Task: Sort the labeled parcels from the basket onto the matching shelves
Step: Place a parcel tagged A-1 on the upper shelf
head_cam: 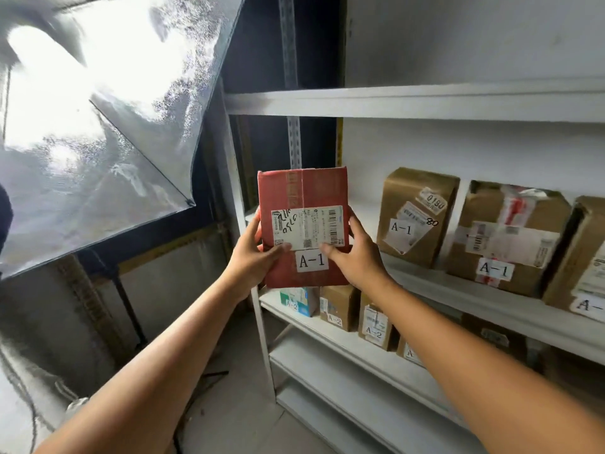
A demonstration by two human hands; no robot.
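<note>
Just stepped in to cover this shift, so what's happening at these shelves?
A person holds a red parcel labeled A-1 upright in front of the white shelving, left hand and right hand gripping its sides. Brown A-1 boxes sit on the shelf to its right, A-2 boxes on the level below. The red parcel is not yet set down.

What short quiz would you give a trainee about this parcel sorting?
1. True or false: only one hand holds the red parcel.
2. Its label reads: A) A-1 B) A-2 C) B-1?
3. Fill in: the boxes below the A-1 shelf are labelled ____.
Key: 1. False, left hand and right hand both grip it. 2. A. 3. A-2.
</note>
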